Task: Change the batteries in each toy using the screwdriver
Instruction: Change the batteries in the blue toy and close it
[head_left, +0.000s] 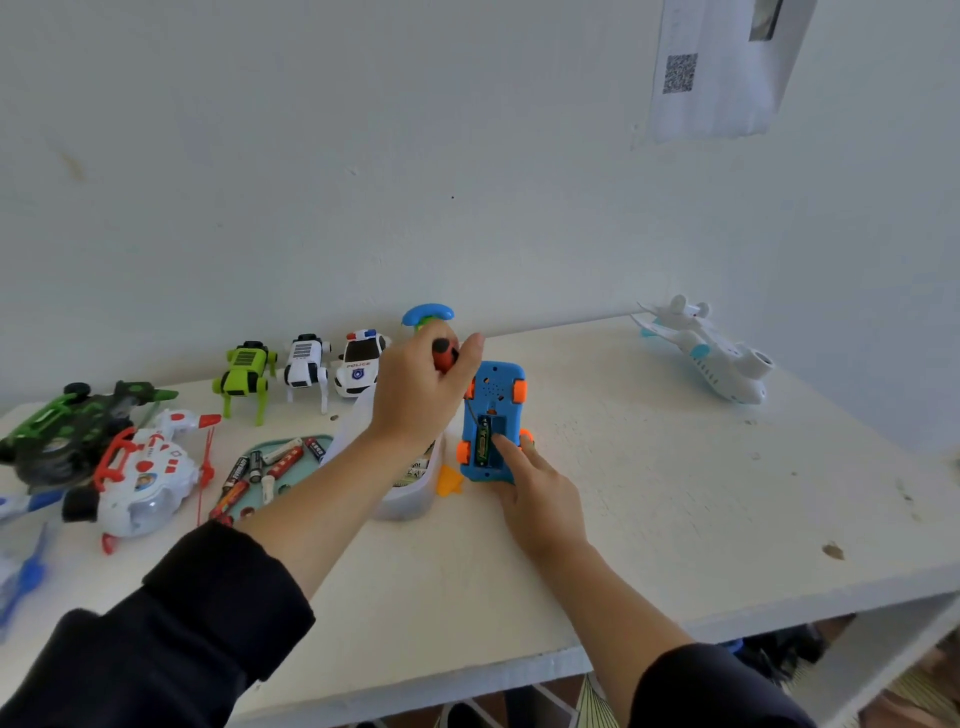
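Currently: blue toy car lying belly-up on table, battery bay exposed; left hand gripping screwdriver; right hand pressing a straight forefinger into the bay, seating a battery.

I can read just one word — "POLICE" on the hood of the white police car — and the other labels are too blurry for me.

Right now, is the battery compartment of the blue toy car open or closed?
Open. The blue toy car lies underside up, no cover on it, and a battery shows inside.
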